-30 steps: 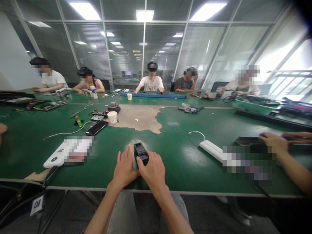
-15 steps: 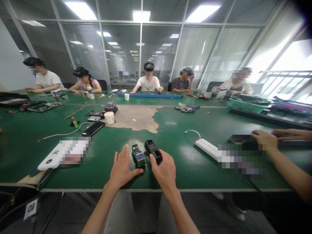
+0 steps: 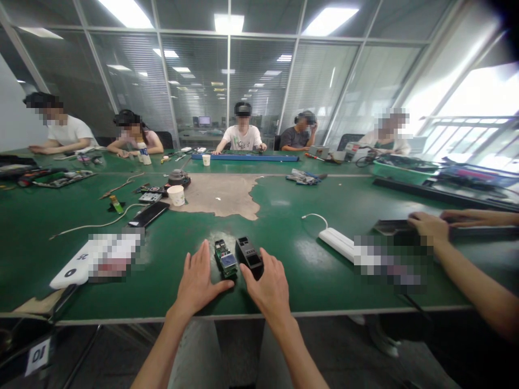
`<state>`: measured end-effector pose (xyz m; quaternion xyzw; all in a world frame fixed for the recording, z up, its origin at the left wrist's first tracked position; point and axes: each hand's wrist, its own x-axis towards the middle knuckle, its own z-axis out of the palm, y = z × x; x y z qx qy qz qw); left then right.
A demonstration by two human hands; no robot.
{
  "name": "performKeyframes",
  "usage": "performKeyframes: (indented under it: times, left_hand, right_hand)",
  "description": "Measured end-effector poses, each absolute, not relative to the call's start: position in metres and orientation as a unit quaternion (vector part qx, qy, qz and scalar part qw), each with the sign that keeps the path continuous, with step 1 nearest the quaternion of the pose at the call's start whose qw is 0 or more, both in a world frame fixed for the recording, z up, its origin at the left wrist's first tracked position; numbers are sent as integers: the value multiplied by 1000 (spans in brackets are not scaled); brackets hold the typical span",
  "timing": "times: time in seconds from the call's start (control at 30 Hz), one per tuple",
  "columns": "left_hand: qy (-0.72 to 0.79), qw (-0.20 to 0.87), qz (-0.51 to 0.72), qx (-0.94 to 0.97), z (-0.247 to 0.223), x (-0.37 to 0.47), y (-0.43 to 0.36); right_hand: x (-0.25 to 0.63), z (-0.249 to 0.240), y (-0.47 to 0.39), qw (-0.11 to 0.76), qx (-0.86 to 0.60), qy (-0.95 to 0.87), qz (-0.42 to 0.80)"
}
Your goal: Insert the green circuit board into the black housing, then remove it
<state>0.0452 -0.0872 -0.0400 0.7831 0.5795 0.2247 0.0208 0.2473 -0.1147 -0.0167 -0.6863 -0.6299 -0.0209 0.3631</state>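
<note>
A small circuit board with a blue-grey screen [image 3: 225, 259] lies on the green table in front of me. Beside it on the right is a black plastic housing [image 3: 248, 253] with cutouts in its face. My left hand [image 3: 198, 281] rests palm down left of the board, fingers stretched and thumb reaching toward the board's near end. At the near end of the housing is my right hand [image 3: 268, 283], its thumb and fingers spread on either side. Whether that hand touches the housing is hard to see.
A white power strip [image 3: 340, 246] lies to the right, near another person's hand [image 3: 430, 229]. Left are a black phone [image 3: 148, 214], a paper cup [image 3: 176, 195] and a white device [image 3: 71, 270]. Several people sit across the table. A green basket [image 3: 405, 172] stands far right.
The view has turned slightly right. My right thumb has moved outward from the housing, which has shifted slightly toward me. The left hand stays nearly the same beside the board.
</note>
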Motion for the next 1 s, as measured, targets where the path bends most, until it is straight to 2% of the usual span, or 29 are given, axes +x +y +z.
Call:
performKeyframes:
  times: [0.2, 0.5, 1.0]
  left_hand:
    - [578, 22, 227, 784, -40, 45, -87]
    - [577, 16, 228, 784, -39, 46, -88]
    - [569, 5, 240, 787, -41, 43, -90]
  right_hand:
    - [246, -19, -113, 363, -683, -634, -4]
    - [226, 12, -108, 442, -633, -635, -6]
    - [189, 16, -113, 406, -616, -675, -5]
